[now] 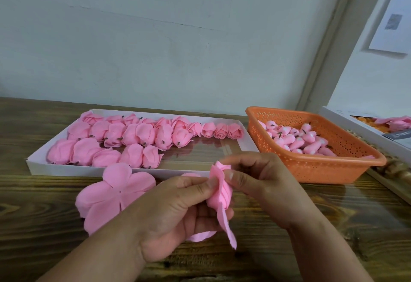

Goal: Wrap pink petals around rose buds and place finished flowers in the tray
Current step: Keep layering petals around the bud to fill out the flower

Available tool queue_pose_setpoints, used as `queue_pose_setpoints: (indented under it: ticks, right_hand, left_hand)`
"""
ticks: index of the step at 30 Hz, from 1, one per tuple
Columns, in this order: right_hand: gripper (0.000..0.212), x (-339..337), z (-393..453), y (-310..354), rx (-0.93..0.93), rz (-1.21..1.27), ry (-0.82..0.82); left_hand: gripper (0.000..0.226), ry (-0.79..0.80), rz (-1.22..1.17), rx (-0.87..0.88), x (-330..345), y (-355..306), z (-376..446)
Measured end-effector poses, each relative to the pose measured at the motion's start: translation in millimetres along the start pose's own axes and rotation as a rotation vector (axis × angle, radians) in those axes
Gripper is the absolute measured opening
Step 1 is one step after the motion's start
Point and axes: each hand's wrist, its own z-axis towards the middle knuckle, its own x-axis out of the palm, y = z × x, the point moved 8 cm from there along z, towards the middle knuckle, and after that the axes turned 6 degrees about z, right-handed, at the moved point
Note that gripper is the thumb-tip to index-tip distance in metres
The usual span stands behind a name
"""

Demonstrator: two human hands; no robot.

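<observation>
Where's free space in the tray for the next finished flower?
The white tray has bare floor at its right front, bordered by the last front-row flower, the back row of roses and the right wall. Its left half and back row are packed. The orange basket is crowded with buds.

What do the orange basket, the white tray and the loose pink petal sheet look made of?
Orange basket: likely moulded plastic, with even perforated walls and a slight sheen.
White tray: looks like matte card or paperboard, with thin straight folded walls.
Pink petal sheet: soft matte foam or fabric, with clean-cut lobes lying limp; which one is unclear.
</observation>
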Motion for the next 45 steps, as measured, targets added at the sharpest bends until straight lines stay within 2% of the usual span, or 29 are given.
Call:
queue_pose_setpoints:
  ticks: [2,4,6,8,10,15,18,23,29,36,38,42,45]
  right_hand:
    - [0.020,-12,0,8,-0.104,-0.061,-0.163]
    - [0.019,-19,-3,23,-0.234,-0.049,-0.239]
    - [0.026,-16,-8,35,-0.333,-0.019,-0.155]
    - [0.046,-7,-10,38,-0.316,-0.054,-0.011]
    - [0.053,3,-12,40,-0.294,-0.138,0.076]
    - [0.062,19,-15,55,-0.438,-0.414,0.017]
    - [0.058,21,-16,59,-0.498,-0.453,-0.041]
    - [0.058,22,-17,57,-0.510,-0.461,-0.043]
    - [0.056,25,-19,57,-0.558,-0.521,-0.057]
    - [0.050,31,-19,56,-0.579,-0.615,-0.053]
    - [0.046,30,-18,55,-0.556,-0.566,-0.052]
    - [0.027,19,-13,45,-0.403,-0.326,-0.056]
    - [0.012,19,-10,42,-0.373,-0.284,-0.002]
  left_hand:
    - [0.028,0.015,-0.077,0.018,2,-4,0]
    - [0.025,0.010,-0.093,0.038,0,-9,-2]
    - [0.023,-0.018,-0.083,0.056,-3,-12,-4]
    - [0.025,-0.080,-0.094,0.081,-9,-15,-4]
    - [0.026,-0.110,-0.128,0.108,-13,-18,-3]
    - [0.029,-0.125,-0.132,0.167,-20,-23,-1]
    - [0.032,-0.104,-0.093,0.186,-17,-24,-1]
    - [0.045,-0.109,-0.064,0.181,-17,-22,-1]
    - [0.030,-0.128,-0.028,0.179,-15,-23,-5]
    - [0.032,-0.167,0.050,0.126,-20,-18,-5]
    - [0.035,-0.173,0.061,0.129,-21,-18,-4]
    - [0.016,-0.170,0.056,0.169,-23,-23,-3]
    - [0.019,-0.208,0.025,0.160,-28,-22,-1]
